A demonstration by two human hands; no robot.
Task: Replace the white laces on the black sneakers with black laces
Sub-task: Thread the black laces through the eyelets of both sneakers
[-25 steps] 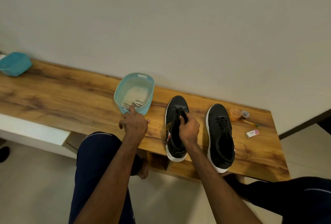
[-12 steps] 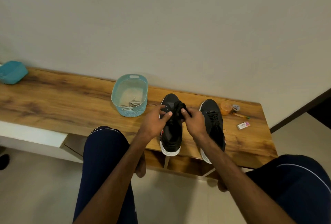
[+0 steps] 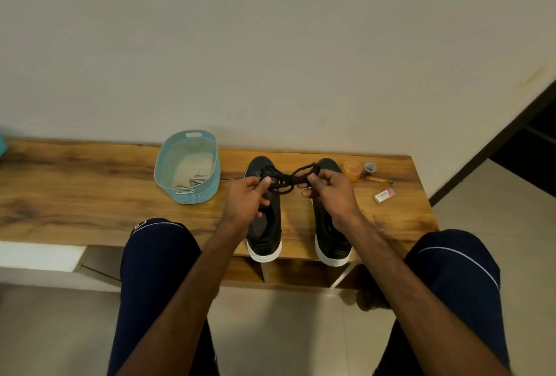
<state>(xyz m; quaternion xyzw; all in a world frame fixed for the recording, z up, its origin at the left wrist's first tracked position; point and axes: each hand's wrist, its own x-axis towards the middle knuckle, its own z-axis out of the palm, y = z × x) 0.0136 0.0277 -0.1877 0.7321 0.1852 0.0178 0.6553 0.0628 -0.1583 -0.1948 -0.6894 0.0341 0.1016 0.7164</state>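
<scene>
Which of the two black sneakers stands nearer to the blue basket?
The sneaker below the left hand: only bare wood separates it from the basket. The other sneaker stands farther right, near the orange cup.

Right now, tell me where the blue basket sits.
In the head view the blue basket stands on the wooden bench, left of the left sneaker, close to the wall.

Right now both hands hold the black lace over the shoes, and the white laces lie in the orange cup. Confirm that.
One thing is off: the white laces lie in the blue basket, not the orange cup, which stands further right beside the shoes. The head view shows it. The left hand and right hand do hold the black lace over the shoes.
</scene>
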